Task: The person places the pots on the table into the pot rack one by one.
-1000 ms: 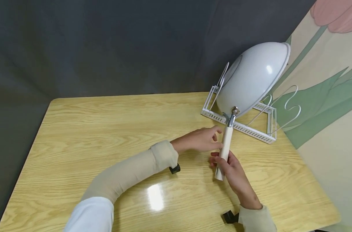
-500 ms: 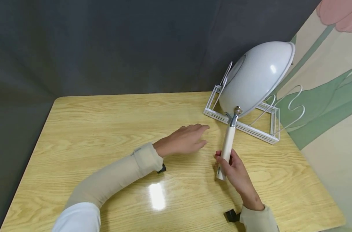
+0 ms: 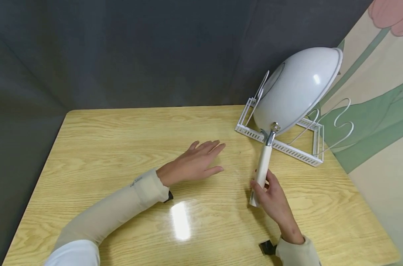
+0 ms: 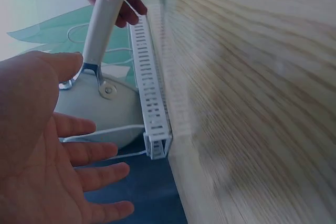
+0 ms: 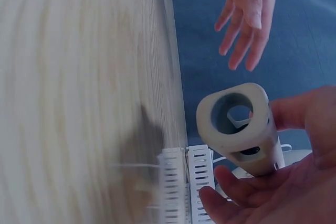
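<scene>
The pan (image 3: 296,90) already leans in the rack (image 3: 281,146) just beyond the right hand (image 3: 271,195) — fingers loosely curled round its handle (image 3: 262,171), not yet released — while the left hand (image 3: 196,162) hovers flat, empty, over the table (image 3: 121,147).

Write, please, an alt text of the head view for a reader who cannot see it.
A person's right hand holds the white handle of a white pan standing tilted in a white wire rack on a wooden table. The left hand, fingers straight, is beside it.
</scene>
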Demonstrator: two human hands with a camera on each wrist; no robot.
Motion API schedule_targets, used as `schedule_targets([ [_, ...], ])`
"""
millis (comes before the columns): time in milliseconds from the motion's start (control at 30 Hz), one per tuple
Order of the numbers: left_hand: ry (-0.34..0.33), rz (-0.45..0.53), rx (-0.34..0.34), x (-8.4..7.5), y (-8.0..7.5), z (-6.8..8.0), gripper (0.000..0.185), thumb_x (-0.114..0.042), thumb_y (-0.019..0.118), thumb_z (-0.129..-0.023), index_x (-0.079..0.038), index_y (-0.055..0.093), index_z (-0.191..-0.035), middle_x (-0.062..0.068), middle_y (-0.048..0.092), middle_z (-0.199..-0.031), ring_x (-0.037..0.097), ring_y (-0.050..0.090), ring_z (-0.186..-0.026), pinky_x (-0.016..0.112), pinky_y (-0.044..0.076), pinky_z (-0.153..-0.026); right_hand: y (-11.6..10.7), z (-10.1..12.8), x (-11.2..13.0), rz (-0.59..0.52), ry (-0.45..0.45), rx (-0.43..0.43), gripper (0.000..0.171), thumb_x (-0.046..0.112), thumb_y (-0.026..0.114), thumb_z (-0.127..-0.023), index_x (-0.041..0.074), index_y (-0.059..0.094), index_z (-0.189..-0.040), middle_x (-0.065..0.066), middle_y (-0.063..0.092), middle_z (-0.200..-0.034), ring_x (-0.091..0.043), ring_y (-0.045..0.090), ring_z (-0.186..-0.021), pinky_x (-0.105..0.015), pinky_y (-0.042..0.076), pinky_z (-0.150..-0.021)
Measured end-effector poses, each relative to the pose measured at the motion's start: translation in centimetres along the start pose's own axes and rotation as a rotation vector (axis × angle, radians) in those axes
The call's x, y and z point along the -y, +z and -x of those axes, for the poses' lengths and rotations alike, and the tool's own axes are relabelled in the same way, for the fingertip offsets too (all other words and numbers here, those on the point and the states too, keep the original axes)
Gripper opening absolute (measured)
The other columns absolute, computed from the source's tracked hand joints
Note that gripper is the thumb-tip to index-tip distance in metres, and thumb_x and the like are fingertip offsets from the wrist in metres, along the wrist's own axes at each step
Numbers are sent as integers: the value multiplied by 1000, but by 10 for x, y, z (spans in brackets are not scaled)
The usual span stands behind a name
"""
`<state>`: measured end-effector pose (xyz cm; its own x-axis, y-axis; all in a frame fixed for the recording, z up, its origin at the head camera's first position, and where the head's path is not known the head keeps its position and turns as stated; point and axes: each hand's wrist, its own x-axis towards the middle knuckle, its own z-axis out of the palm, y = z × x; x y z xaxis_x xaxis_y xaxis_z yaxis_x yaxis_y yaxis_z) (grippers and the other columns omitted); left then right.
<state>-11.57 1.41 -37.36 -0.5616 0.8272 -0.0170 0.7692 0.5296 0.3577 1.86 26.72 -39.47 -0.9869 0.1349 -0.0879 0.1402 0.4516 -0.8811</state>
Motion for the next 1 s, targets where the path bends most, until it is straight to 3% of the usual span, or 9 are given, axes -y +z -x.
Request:
schedule_targets([
  [267,-34,-69,-60,15,-1,25,78,-52,49,-106,-15,15,-166,12,14,-170,31,17,-155,58,14,-121,-1,-1,0,95,-41,-6,51,13,59,-105,-7,37,-147,-32,41,-136,-54,57,-118,-52,59,-80],
  [600,-48,-231,-124,27,-1,48,77,-50,52,-106,-10,20,-164,17,8,-170,32,11,-155,57,5,-122,-4,-5,-2,152,-52,10,52,15,62,-104,-9,39,-145,-31,44,-132,-53,59,-114,-43,60,-75],
  [800,-65,-240,-125,34,0,61,77,-50,52,-106,-10,22,-164,18,11,-169,36,13,-155,60,7,-121,-7,-3,-1,221,-70,-8,58,17,65,-103,-11,39,-146,-34,38,-139,-53,52,-121,-57,56,-87],
  [933,-89,-214,-111,38,2,69,78,-51,51,-106,-11,20,-165,16,7,-170,35,10,-155,60,4,-121,-5,-2,-4,323,-158,-64,61,14,71,-99,-13,41,-145,-37,39,-140,-47,48,-118,-63,50,-88],
  [1000,-98,-197,-110,39,3,73,78,-53,50,-106,-12,19,-165,16,5,-170,34,8,-155,59,3,-121,-3,-2,-6,384,-219,-126,69,12,76,-94,-14,39,-146,-39,38,-141,-51,44,-120,-66,48,-87],
])
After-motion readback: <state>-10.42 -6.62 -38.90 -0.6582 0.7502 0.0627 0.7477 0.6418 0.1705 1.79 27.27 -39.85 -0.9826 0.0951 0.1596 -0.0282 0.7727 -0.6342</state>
